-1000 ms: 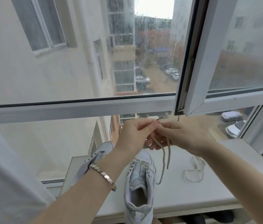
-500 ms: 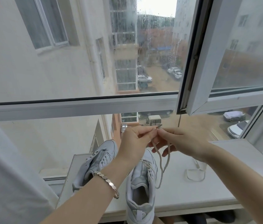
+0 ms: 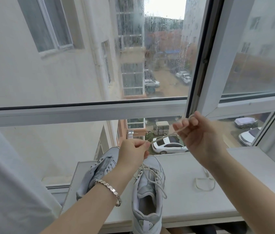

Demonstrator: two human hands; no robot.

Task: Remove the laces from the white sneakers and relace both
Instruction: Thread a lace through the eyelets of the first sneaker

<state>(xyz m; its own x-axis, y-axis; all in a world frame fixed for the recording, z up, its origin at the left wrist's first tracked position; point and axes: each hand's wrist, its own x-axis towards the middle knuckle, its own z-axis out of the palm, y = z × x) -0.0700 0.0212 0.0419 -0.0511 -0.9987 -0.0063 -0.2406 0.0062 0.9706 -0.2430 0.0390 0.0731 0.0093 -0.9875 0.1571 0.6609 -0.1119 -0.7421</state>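
Observation:
Two white sneakers stand on a white windowsill (image 3: 244, 198). The right sneaker (image 3: 147, 201) points away from me and carries a cream lace (image 3: 163, 137) through its eyelets. My left hand (image 3: 133, 153) pinches that lace just above the shoe's toe. My right hand (image 3: 201, 137) holds the same lace higher and to the right, with the strand stretched taut between both hands. The left sneaker (image 3: 98, 169) lies partly behind my left forearm and shows no lace in its visible eyelets. A second loose lace (image 3: 204, 182) lies coiled on the sill at the right.
A large window with a white frame (image 3: 86, 114) rises directly behind the sill, and an opened sash (image 3: 217, 65) stands at the upper right. My white sleeve (image 3: 6, 183) fills the left edge. The sill's front edge runs just below the right sneaker's heel.
My hands were together above the shoe. Now my right hand has drawn up and to the right, pulling the lace taut, while my left hand dropped slightly. The camera view also shifted.

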